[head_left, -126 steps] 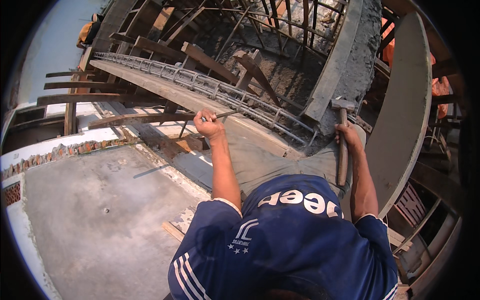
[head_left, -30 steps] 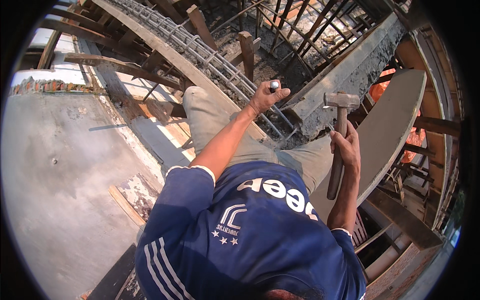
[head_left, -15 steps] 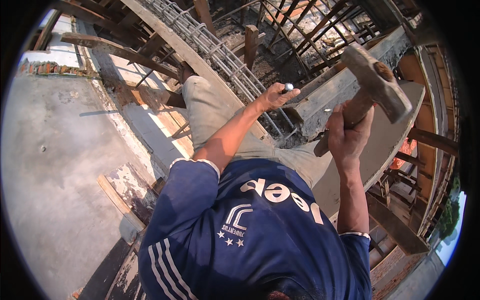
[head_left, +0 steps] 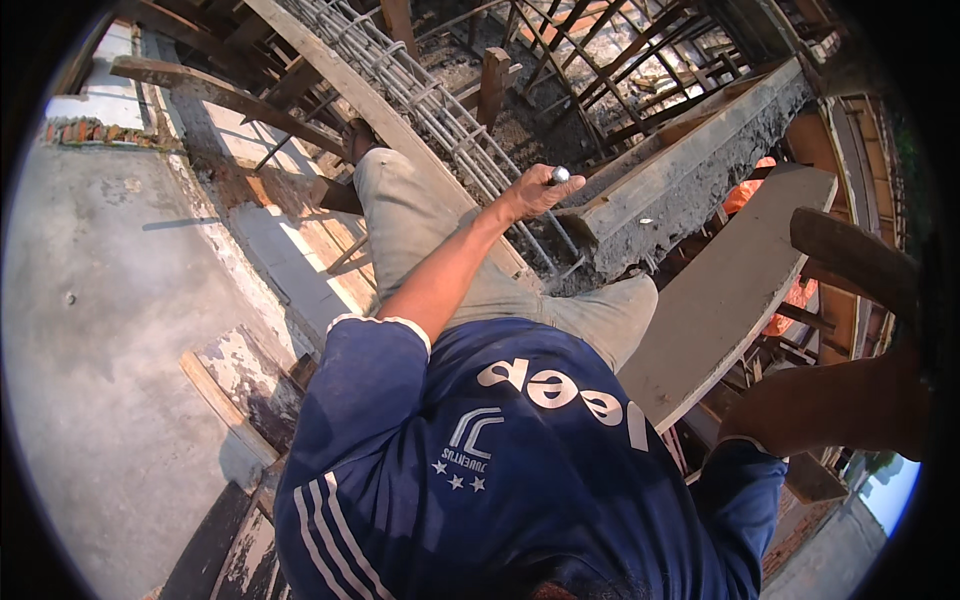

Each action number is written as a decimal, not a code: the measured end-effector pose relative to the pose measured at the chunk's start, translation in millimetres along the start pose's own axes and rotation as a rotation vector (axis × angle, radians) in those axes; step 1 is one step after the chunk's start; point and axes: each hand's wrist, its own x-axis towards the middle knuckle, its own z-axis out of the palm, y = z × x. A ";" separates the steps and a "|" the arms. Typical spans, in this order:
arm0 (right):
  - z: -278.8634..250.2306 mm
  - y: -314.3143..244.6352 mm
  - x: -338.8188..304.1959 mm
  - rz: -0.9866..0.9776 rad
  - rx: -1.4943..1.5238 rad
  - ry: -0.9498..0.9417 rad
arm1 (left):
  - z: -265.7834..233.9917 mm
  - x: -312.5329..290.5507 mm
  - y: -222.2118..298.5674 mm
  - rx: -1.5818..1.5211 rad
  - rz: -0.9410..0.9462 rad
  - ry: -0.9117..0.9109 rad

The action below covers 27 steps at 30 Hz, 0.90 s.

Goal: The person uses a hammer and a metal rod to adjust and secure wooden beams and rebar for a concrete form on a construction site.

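Left hand [head_left: 530,194] clenched round metal rod [head_left: 560,175]; right arm [head_left: 820,405] bent outward, grip unclear beyond view

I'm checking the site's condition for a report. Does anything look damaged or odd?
Yes. The board beside the pale wood strip at lower left is blotchy, light patches against dark, as if its coating had flaked. Farther off, the brick edge beyond the grey slab looks ragged and broken.
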 end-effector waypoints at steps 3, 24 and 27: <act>72.2 33.3 -51.0 0.149 0.035 0.153 | 5.0 -4.5 -0.3 -0.001 -0.038 0.006; -14.2 143.2 -386.1 1.503 -0.327 -0.401 | 11.8 -60.5 48.7 0.172 -0.174 -0.120; -19.0 147.1 -397.3 1.522 -0.302 -0.371 | 20.3 -62.3 44.3 0.115 -0.105 0.010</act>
